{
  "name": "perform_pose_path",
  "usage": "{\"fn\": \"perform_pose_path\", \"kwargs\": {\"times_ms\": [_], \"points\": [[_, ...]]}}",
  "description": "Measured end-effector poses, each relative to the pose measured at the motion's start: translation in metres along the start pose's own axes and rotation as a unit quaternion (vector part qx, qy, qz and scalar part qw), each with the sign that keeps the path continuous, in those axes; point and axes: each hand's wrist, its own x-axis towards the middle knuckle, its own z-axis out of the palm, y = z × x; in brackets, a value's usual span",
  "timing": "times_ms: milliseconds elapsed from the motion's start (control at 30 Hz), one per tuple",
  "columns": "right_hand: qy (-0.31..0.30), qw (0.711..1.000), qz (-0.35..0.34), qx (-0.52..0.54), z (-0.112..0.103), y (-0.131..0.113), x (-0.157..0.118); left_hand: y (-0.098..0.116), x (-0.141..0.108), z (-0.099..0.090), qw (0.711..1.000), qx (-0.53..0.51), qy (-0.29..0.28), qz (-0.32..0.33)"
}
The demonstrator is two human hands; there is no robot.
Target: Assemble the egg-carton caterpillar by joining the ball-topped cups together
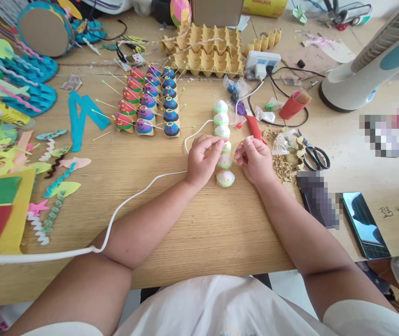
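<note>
A column of small white domed cups (221,132) with green rims, cut from egg carton, runs down the middle of the table. The nearest cup (225,178) carries small yellow and pink dots. My left hand (204,157) hovers at the column's left side, thumb and forefinger pinched together over the cups. My right hand (254,157) is at its right side, fingers curled with thumb against forefinger. Whatever lies between the fingertips of either hand is too small to make out. Left of the column stand rows of painted cups (146,100) in red, purple and blue, with thin bead-tipped sticks.
Egg cartons (209,49) lie at the back beside a power strip (262,60). A white cable (129,191) crosses under my left arm. On the right are scissors (314,154), a phone (365,225) and a fan (370,65). Paper cut-outs (59,172) cover the left.
</note>
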Motion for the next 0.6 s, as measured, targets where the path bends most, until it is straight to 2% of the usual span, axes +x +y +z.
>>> {"fn": "perform_pose_path", "kwargs": {"times_ms": [267,467,600], "points": [[-0.009,0.999,0.015,0.044,0.0007,-0.0012,0.0004,-0.0024,-0.0009,0.0012,1.000,-0.012,-0.004,0.000],[-0.013,0.999,0.011,0.041,-0.0004,0.0010,0.0013,-0.0020,0.0008,-0.0025,0.999,-0.018,0.001,0.051],[-0.008,0.999,0.002,0.032,0.0002,-0.0011,0.0002,0.0016,0.0014,-0.0042,0.999,-0.027,0.008,0.046]]}}
